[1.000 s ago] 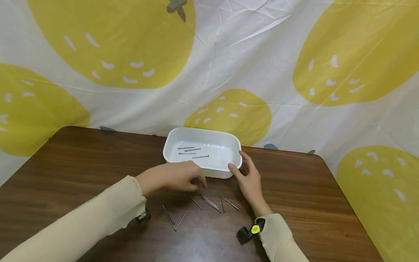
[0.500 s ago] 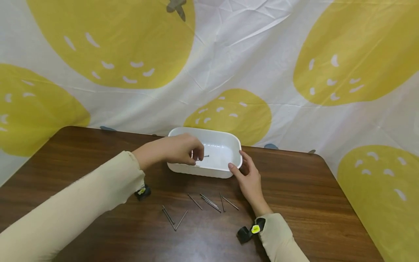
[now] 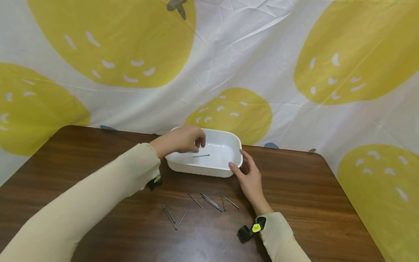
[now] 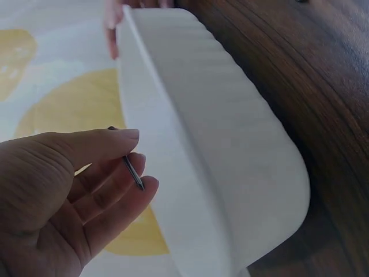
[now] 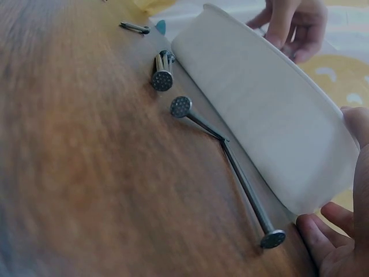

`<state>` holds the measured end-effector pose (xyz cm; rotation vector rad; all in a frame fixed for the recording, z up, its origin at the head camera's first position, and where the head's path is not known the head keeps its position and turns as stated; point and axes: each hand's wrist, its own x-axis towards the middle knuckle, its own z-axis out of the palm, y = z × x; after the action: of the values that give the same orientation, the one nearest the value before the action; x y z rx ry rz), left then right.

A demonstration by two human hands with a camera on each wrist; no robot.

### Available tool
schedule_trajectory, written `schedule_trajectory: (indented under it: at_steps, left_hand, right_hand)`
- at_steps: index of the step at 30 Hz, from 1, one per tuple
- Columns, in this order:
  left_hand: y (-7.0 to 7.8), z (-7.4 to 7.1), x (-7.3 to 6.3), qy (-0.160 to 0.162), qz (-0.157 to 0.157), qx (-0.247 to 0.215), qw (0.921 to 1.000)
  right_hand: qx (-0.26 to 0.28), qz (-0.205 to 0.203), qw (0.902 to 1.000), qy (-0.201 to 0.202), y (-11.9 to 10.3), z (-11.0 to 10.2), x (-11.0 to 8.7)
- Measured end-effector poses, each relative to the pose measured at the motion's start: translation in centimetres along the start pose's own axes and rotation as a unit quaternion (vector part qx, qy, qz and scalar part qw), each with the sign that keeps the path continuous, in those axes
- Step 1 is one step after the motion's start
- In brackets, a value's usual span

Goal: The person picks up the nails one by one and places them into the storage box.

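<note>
In the left wrist view my left hand (image 4: 63, 190) pinches a grey metal nail (image 4: 134, 172) between thumb and fingers. The head view places that left hand (image 3: 186, 139) above the left part of a white rectangular dish (image 3: 199, 171), covering part of its inside. One nail (image 3: 201, 155) lies plainly visible on the dish floor. At the dish's right end, my right hand (image 3: 251, 182) grips the rim and wall, thumb at the front corner. The right wrist view shows the dish wall (image 5: 259, 109) between right-hand fingers (image 5: 323, 236) below and the thumb above.
Several loose nails (image 3: 211, 202) lie on the brown wooden table (image 3: 131, 233) in front of the dish. Another small group of nails (image 3: 168, 214) lies further left and nearer. A white cloth with yellow fruit shapes (image 3: 229, 105) hangs behind the table.
My left hand has moved from the space in front of the dish to above its left part, then slightly farther back. The right hand and the nails on the table stay in place.
</note>
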<state>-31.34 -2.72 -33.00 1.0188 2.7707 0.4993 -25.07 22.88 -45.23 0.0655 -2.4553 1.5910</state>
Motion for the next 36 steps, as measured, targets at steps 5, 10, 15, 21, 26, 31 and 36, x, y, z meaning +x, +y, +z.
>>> schedule_trajectory:
  at_steps: [5,10,15,21,26,31,36]
  left_hand:
    - [-0.5,1.0,1.4,0.006,-0.006,-0.004,1.0000]
    - [-1.1,2.3,2.4,0.021,-0.005,-0.013,0.9997]
    - [-1.9,3.5,3.2,0.031,0.005,-0.006,0.9995]
    - [-2.7,4.4,3.6,0.025,-0.003,-0.008,0.9997]
    - [-3.3,5.0,3.6,0.019,-0.010,0.001,0.9998]
    - [-3.7,5.5,3.7,0.008,-0.023,0.017,0.9996]
    - [-3.7,5.9,4.1,-0.001,-0.042,0.016,0.9990]
  right_hand:
    - [0.002,0.004,1.0000,0.002,0.1,-0.3,0.0]
    - [0.000,0.012,0.9999,-0.003,0.1,-0.3,0.1]
    - [0.003,0.015,0.9999,-0.003,0.3,-0.1,0.2]
    - [0.004,0.001,1.0000,0.001,0.4,-0.1,0.0]
    - [0.006,-0.013,0.9999,0.003,0.2,0.2,0.0]
    - [-0.001,-0.013,0.9999,0.006,0.1,0.3,0.0]
    - [-0.008,-0.011,0.9998,0.011,0.2,0.0,0.1]
